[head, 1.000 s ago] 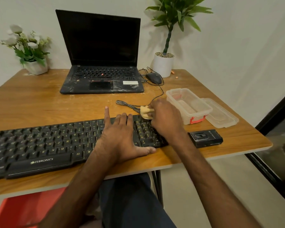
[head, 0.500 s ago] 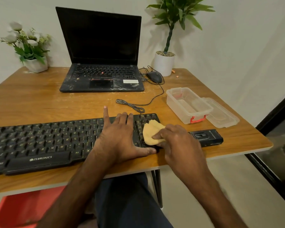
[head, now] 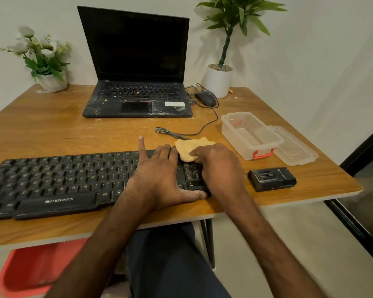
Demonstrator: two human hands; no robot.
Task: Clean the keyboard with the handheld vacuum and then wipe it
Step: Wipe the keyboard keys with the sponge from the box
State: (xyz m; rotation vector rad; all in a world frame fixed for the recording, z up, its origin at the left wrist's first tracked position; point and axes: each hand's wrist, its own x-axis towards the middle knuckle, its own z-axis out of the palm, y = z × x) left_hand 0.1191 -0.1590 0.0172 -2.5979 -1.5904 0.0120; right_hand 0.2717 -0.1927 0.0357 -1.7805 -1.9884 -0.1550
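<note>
Closest to you, your left hand (head: 159, 179) lies flat on the right part of the black keyboard (head: 58, 181), fingers (head: 143, 147) spread and released, the thumb along the keyboard's front edge and the index finger stretched past its far edge onto the table (head: 52, 130). Your right hand (head: 218, 166) sits just beside it over the keyboard's right end, fingers pressed down on a tan cloth (head: 191, 148) that lies across the keyboard's far right corner and spills onto the table; whether they pinch the cloth or only press it, you cannot tell. The keyboard runs along the near edge of the table, toward your left.

To the right of your right hand, apart from it, lies a small black device (head: 271, 179). Beyond that stands an open clear plastic box (head: 249, 134) with a red latch, its lid (head: 295, 147) touching its right side. A dark cable (head: 181, 134) runs from behind the cloth to a black mouse (head: 205, 98). At the far edge stand an open laptop (head: 136, 67) with a dark screen, a white pot of flowers (head: 45, 61) to its left, and a potted green plant (head: 222, 61) to its right.
</note>
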